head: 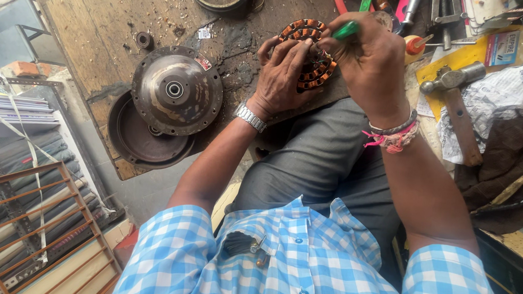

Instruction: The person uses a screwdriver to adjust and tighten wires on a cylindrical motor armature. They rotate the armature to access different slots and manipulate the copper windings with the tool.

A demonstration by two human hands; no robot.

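Near the top centre of the frame, the stator (311,53), a ring of copper windings, lies flat on the surface (100,10), close to its near edge and just above the person's lap. The left hand (284,76) rests on the ring's lower left side, fingers spread and pressing on the coils, not clenched. The right hand (369,66) comes in from the right, clenched around a green-handled tool (346,30) whose long axis slants from upper right down toward the ring; its tip is hidden behind the fingers. Both hands touch or nearly touch the stator.

To the left lie two round metal covers (176,90), overlapping and well apart from the hands. At right a hammer (455,101) lies among papers. Bare wood stays open at the upper left.
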